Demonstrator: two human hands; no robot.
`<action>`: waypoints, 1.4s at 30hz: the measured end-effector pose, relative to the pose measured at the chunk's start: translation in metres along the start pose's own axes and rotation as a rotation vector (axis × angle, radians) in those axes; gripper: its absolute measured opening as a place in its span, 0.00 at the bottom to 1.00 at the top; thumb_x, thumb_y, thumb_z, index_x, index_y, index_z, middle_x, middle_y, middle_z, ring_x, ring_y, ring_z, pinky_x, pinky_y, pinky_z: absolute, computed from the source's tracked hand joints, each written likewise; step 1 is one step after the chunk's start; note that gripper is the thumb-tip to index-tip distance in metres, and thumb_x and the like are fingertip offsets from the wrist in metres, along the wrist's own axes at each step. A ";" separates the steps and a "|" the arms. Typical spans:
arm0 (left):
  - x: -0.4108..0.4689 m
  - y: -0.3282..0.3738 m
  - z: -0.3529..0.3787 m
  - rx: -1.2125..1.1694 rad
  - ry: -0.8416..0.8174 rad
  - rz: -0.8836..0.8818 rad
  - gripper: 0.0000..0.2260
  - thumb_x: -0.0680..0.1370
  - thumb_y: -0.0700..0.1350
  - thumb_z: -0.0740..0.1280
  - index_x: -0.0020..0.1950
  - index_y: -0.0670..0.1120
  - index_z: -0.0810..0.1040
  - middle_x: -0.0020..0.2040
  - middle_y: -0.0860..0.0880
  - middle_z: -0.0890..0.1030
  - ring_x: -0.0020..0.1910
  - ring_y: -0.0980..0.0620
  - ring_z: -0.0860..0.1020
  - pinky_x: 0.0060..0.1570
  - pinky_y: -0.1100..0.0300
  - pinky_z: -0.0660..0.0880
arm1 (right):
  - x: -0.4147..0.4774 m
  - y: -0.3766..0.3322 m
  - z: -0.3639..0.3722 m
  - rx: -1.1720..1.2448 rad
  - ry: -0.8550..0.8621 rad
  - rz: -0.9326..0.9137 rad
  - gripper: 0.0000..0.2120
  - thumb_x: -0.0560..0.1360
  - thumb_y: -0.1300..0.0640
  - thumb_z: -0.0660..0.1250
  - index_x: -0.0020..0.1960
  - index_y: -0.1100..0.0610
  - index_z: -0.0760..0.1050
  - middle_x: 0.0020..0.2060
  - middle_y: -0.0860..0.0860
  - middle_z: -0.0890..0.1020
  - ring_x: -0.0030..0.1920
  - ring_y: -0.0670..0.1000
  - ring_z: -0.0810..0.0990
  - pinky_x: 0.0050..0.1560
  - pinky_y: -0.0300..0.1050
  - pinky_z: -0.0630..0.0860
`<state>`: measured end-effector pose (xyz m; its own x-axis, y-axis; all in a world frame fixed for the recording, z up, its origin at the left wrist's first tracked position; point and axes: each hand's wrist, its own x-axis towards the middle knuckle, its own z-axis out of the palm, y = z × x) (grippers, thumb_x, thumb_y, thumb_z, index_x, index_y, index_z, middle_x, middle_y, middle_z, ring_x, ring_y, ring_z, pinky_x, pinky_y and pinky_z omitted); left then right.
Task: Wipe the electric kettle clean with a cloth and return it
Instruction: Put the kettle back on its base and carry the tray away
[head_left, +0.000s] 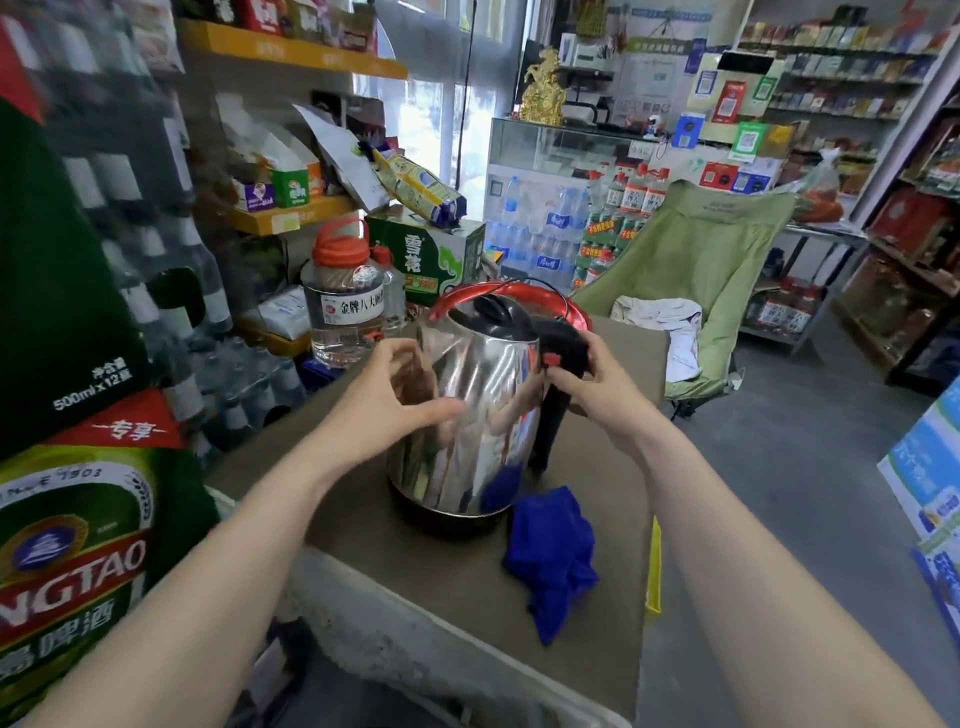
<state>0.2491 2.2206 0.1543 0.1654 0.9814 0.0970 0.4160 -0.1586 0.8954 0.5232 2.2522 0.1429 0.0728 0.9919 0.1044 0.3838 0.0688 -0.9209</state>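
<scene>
A shiny steel electric kettle with a black lid, black handle and red trim stands on its dark base on a brown-topped table. My right hand is closed around the black handle on the kettle's right side. Against the kettle's left wall rests my left hand, fingers spread and curved, holding nothing. A crumpled blue cloth lies on the table just right of the kettle's base, untouched by either hand.
Green beer cartons are stacked at the left. A clear jug with a red cap stands behind the kettle. A green folding chair sits beyond the table, with shop shelves at the right and bare floor between.
</scene>
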 end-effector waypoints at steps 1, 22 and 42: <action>0.012 0.001 -0.005 -0.011 -0.040 -0.003 0.44 0.58 0.64 0.75 0.70 0.57 0.61 0.72 0.52 0.69 0.69 0.53 0.68 0.70 0.49 0.65 | 0.013 0.005 -0.001 0.045 -0.007 0.022 0.23 0.78 0.58 0.69 0.70 0.47 0.68 0.64 0.52 0.79 0.64 0.56 0.78 0.64 0.62 0.76; 0.115 0.140 -0.025 -0.052 -0.206 -0.233 0.15 0.74 0.51 0.72 0.57 0.62 0.73 0.62 0.52 0.77 0.58 0.56 0.77 0.49 0.71 0.71 | 0.074 -0.109 -0.106 -0.169 0.035 0.195 0.12 0.78 0.56 0.69 0.60 0.49 0.73 0.47 0.41 0.80 0.52 0.55 0.81 0.56 0.62 0.79; 0.189 0.176 0.135 -0.105 0.110 -0.463 0.25 0.66 0.47 0.79 0.49 0.65 0.66 0.54 0.65 0.72 0.55 0.60 0.73 0.60 0.59 0.70 | 0.202 -0.056 -0.231 -0.326 -0.282 0.122 0.12 0.78 0.53 0.70 0.60 0.54 0.74 0.51 0.49 0.82 0.54 0.53 0.80 0.55 0.50 0.75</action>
<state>0.4748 2.3633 0.2715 -0.1138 0.9527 -0.2818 0.3296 0.3038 0.8939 0.7294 2.4239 0.3022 -0.1011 0.9842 -0.1455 0.6615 -0.0428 -0.7488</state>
